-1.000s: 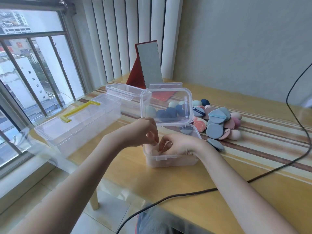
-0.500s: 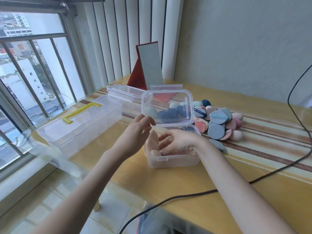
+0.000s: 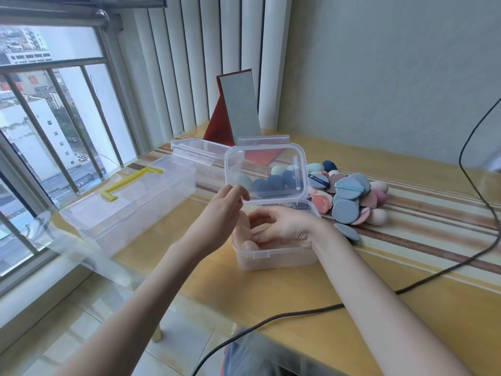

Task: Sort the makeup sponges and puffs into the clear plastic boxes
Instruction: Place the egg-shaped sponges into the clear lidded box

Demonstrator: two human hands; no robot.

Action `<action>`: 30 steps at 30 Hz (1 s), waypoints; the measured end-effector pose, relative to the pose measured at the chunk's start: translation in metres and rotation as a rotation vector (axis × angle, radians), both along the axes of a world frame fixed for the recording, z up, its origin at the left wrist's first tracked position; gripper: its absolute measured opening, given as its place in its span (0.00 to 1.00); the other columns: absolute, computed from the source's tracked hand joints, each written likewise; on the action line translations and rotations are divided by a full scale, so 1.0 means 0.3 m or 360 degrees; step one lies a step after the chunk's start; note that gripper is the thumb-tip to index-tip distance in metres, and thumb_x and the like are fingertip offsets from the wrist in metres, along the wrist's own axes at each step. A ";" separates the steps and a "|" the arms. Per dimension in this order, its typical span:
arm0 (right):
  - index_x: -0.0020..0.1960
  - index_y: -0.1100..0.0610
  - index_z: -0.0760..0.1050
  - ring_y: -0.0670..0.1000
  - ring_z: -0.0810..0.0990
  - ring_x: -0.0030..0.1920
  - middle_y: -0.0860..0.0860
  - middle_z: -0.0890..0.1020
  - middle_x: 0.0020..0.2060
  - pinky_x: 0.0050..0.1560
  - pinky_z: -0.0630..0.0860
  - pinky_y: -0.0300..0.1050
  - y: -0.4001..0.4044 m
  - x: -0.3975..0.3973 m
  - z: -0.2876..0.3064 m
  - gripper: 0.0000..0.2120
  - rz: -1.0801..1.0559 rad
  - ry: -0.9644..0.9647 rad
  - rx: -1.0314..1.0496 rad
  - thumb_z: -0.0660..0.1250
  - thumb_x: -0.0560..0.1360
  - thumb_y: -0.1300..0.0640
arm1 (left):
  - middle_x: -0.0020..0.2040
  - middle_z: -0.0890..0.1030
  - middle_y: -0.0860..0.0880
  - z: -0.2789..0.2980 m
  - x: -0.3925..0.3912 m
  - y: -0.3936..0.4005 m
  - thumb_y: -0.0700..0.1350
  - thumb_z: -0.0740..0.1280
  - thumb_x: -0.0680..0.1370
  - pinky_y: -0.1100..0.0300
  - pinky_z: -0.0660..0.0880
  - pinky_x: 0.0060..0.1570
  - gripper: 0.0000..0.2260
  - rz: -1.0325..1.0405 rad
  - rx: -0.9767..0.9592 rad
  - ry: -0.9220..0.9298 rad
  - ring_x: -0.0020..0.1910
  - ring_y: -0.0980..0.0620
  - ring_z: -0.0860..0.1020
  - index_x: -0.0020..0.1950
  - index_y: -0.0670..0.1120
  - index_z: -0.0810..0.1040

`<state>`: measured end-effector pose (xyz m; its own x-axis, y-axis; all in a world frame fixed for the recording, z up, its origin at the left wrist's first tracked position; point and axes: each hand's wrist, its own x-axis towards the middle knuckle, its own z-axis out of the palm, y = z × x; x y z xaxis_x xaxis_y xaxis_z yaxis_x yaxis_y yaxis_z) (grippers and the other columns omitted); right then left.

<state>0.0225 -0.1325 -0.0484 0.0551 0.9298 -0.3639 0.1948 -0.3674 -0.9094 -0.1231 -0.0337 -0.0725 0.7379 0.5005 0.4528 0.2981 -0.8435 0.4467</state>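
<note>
Pile of round blue and pink puffs [image 3: 349, 198] lies right of small clear plastic box [image 3: 273, 257]; right hand [image 3: 284, 226] nearer, loosely curled inside box, grasp not determinable; left hand [image 3: 219, 213] released.

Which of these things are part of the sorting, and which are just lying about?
Part of the job:
small box
sponge pile
long box
left hand
right hand

Lying about:
mirror
black cable
table

The right grip [image 3: 282, 226] reached into a small clear box [image 3: 273, 257] of peach sponges on the desk [image 3: 325, 308]; the left grip [image 3: 222, 210] hovered at its raised lid [image 3: 267, 173]
</note>
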 end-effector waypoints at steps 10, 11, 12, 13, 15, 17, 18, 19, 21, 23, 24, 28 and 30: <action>0.61 0.62 0.76 0.53 0.83 0.48 0.59 0.81 0.54 0.48 0.82 0.41 0.001 0.020 0.028 0.14 -0.0282 -0.0241 -0.0024 0.61 0.78 0.70 | 0.49 0.70 0.52 0.001 -0.007 -0.004 0.36 0.58 0.80 0.73 0.66 0.43 0.07 0.0036 0.0009 -0.0007 0.46 0.56 0.70 0.56 0.44 0.71; 0.60 0.62 0.76 0.54 0.84 0.48 0.60 0.82 0.54 0.48 0.82 0.42 -0.001 0.014 0.030 0.13 -0.0291 -0.0222 -0.0007 0.62 0.77 0.70 | 0.49 0.70 0.52 0.001 -0.004 -0.005 0.36 0.58 0.80 0.72 0.66 0.43 0.07 0.0038 0.0004 -0.0013 0.46 0.56 0.70 0.56 0.44 0.71; 0.60 0.62 0.76 0.55 0.84 0.48 0.60 0.82 0.53 0.48 0.82 0.43 -0.003 0.004 0.027 0.14 -0.0257 -0.0223 0.0006 0.64 0.76 0.70 | 0.50 0.70 0.51 0.002 -0.001 -0.006 0.35 0.58 0.80 0.71 0.65 0.43 0.07 0.0043 0.0003 -0.0011 0.46 0.56 0.70 0.56 0.44 0.71; 0.60 0.62 0.76 0.55 0.84 0.49 0.60 0.83 0.52 0.48 0.82 0.45 -0.005 -0.006 0.022 0.15 -0.0209 -0.0251 0.0011 0.66 0.75 0.70 | 0.51 0.71 0.51 0.005 0.002 -0.006 0.35 0.58 0.80 0.71 0.66 0.43 0.07 0.0050 0.0005 0.0005 0.46 0.57 0.70 0.56 0.44 0.71; 0.59 0.61 0.75 0.56 0.84 0.49 0.59 0.83 0.51 0.49 0.82 0.48 -0.005 -0.015 0.012 0.15 -0.0187 -0.0310 0.0022 0.68 0.74 0.70 | 0.54 0.73 0.49 0.013 0.006 -0.005 0.36 0.58 0.80 0.70 0.66 0.44 0.08 0.0063 0.0030 0.0065 0.47 0.57 0.70 0.56 0.45 0.71; 0.59 0.61 0.75 0.56 0.84 0.46 0.59 0.83 0.51 0.50 0.82 0.47 -0.004 -0.007 0.012 0.13 -0.0277 -0.0286 0.0057 0.65 0.76 0.70 | 0.57 0.74 0.48 0.025 0.006 -0.008 0.36 0.59 0.80 0.64 0.70 0.45 0.08 0.0079 0.0085 0.0138 0.48 0.56 0.71 0.57 0.46 0.72; 0.58 0.61 0.76 0.55 0.83 0.45 0.59 0.83 0.50 0.49 0.82 0.46 -0.007 0.000 0.017 0.12 -0.0345 -0.0273 0.0094 0.64 0.77 0.69 | 0.57 0.75 0.47 0.032 0.006 -0.011 0.36 0.59 0.80 0.61 0.73 0.44 0.09 0.0093 0.0113 0.0165 0.48 0.55 0.73 0.58 0.47 0.72; 0.58 0.62 0.76 0.54 0.83 0.44 0.59 0.83 0.50 0.48 0.82 0.45 -0.012 0.007 0.023 0.11 -0.0414 -0.0271 0.0143 0.62 0.78 0.69 | 0.57 0.75 0.47 0.042 0.010 -0.017 0.36 0.60 0.80 0.59 0.75 0.44 0.10 0.0111 0.0136 0.0180 0.49 0.53 0.75 0.58 0.48 0.73; 0.56 0.61 0.77 0.53 0.84 0.43 0.58 0.84 0.47 0.45 0.83 0.43 -0.024 0.024 0.037 0.10 -0.0519 -0.0301 0.0258 0.61 0.78 0.69 | 0.56 0.77 0.48 0.070 0.025 -0.029 0.35 0.60 0.79 0.54 0.78 0.45 0.12 0.0155 0.0175 0.0195 0.49 0.52 0.76 0.58 0.49 0.73; 0.52 0.59 0.78 0.53 0.84 0.42 0.56 0.84 0.45 0.45 0.83 0.45 -0.046 0.044 0.054 0.09 -0.0581 -0.0321 0.0381 0.61 0.79 0.68 | 0.55 0.78 0.50 0.101 0.050 -0.041 0.35 0.60 0.79 0.53 0.77 0.47 0.13 0.0176 0.0224 0.0206 0.49 0.51 0.77 0.59 0.50 0.73; 0.50 0.58 0.78 0.53 0.84 0.42 0.56 0.84 0.44 0.45 0.83 0.46 -0.060 0.057 0.064 0.09 -0.0606 -0.0332 0.0446 0.61 0.79 0.68 | 0.55 0.78 0.51 0.117 0.066 -0.049 0.36 0.60 0.79 0.54 0.76 0.48 0.13 0.0175 0.0245 0.0210 0.49 0.51 0.78 0.59 0.50 0.73; 0.47 0.55 0.77 0.47 0.81 0.33 0.53 0.83 0.41 0.28 0.76 0.35 -0.122 0.146 0.089 0.10 -0.0867 -0.0475 0.0711 0.62 0.78 0.68 | 0.55 0.79 0.51 0.163 0.149 -0.107 0.37 0.60 0.79 0.53 0.76 0.50 0.12 0.0037 0.0206 0.0209 0.49 0.50 0.78 0.59 0.49 0.74; 0.45 0.55 0.77 0.42 0.77 0.29 0.52 0.82 0.40 0.24 0.69 0.31 -0.155 0.216 0.082 0.09 -0.1131 -0.0550 0.0800 0.63 0.76 0.68 | 0.55 0.79 0.50 0.171 0.198 -0.137 0.38 0.60 0.79 0.53 0.75 0.48 0.11 -0.0051 0.0172 0.0222 0.48 0.48 0.78 0.59 0.49 0.74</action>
<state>0.0873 -0.1789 -0.0238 0.7010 0.6802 0.2144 0.3646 -0.0835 -0.9274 -0.0637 -0.0747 -0.0213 0.8120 0.4297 0.3950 0.3229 -0.8944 0.3094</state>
